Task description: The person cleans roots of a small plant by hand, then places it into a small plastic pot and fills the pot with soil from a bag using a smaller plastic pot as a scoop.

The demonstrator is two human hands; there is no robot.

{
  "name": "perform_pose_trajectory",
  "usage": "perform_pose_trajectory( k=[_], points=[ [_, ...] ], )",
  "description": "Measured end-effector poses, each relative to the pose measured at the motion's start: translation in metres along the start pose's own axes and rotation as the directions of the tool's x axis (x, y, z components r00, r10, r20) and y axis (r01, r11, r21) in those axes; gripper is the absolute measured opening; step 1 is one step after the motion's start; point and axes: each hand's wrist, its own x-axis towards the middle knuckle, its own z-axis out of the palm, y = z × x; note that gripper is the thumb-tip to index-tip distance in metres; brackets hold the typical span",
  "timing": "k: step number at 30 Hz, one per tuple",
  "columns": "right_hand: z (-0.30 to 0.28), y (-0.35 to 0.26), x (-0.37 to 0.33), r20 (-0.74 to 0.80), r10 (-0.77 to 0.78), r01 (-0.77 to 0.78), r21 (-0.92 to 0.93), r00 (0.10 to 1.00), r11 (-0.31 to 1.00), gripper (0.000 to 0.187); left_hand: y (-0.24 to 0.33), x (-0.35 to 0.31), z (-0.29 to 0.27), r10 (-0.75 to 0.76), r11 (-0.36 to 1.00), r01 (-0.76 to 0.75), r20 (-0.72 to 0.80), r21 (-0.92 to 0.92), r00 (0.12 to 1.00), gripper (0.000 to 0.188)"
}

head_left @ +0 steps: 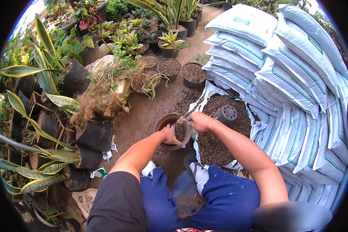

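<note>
Pot [163, 121] on the ground [130, 133], soil inside
Left hand [168, 134] is spread wide within the pot; right hand [199, 121] is closed on stringy roots [181, 120] at the rim. A soil heap [215, 149] bearing an upturned black pot [228, 113] lies just right, with stacked white sacks [243, 24] beyond

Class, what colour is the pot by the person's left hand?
The pot is brown, seen in the head view.
</note>
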Motion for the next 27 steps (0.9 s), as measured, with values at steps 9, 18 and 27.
perform_pose_trajectory(
  k=[9, 18, 27],
  points=[
    [0.010, 0.009, -0.005, -0.010, 0.035, -0.035, 0.014, 0.999, 0.999, 0.028, -0.001, -0.006, 0.009, 0.002, 1.000, -0.003, 0.011, 0.027, 1.000, 0.144],
    [0.014, 0.019, -0.002, -0.048, 0.026, -0.025, 0.017, 0.998, 1.000, 0.040, 0.008, -0.007, 0.018, -0.081, 0.984, 0.074, 0.035, 0.163, 0.996, 0.155],
    [0.007, 0.018, -0.001, -0.033, 0.040, -0.040, 0.011, 0.999, 0.999, 0.037, 0.007, -0.006, 0.002, -0.059, 0.986, 0.039, 0.120, 0.159, 0.991, 0.157]
  ],
)
